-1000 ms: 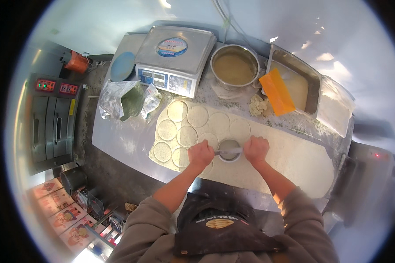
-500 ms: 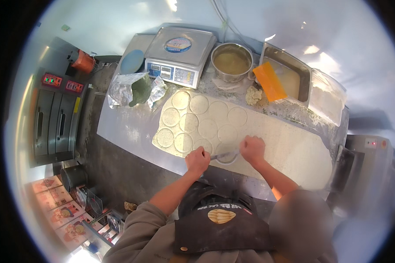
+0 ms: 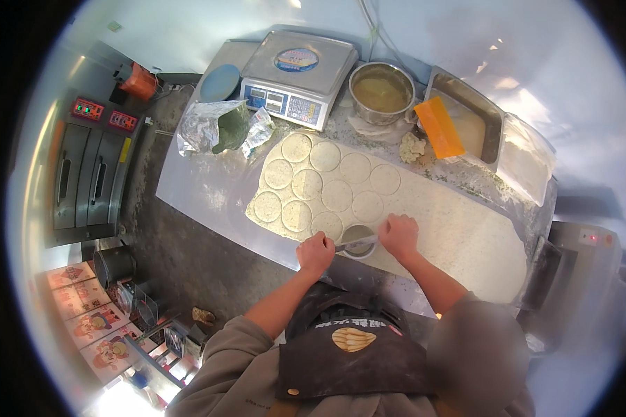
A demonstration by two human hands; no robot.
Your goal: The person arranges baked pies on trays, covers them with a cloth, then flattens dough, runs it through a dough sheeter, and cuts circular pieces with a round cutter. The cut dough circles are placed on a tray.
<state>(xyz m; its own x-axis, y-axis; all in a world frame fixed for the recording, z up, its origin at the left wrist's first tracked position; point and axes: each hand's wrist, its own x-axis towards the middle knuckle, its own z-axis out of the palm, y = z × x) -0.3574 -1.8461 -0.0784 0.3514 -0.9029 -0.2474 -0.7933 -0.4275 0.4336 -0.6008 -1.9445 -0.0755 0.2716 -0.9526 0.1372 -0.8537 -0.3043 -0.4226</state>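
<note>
A large flat sheet of speckled pale dough (image 3: 452, 229) lies over the worktable, with several round outlines cut in its left part. At its near edge stands a round dough cutter (image 3: 358, 242), a ring with a flat bar across it. My left hand (image 3: 316, 252) is closed around the bar's left end. The right end is in the closed fingers of my right hand (image 3: 398, 236). The ring is at the dough, just right of the nearest cut circle (image 3: 327, 224); whether it has gone through the sheet I cannot tell.
Along the back stand a digital scale (image 3: 300, 69), a metal bowl (image 3: 381, 88) and a steel tray (image 3: 497, 118). An orange scraper (image 3: 439, 128) leans on the tray beside a dough lump (image 3: 412, 147). An opened foil bag (image 3: 212, 128) sits left. A blue plate (image 3: 220, 83) is behind it.
The cutter has tilted or turned slightly, and more of its ring's inside shows. Both hands keep their grip on the bar. The whole view has shifted a little.
</note>
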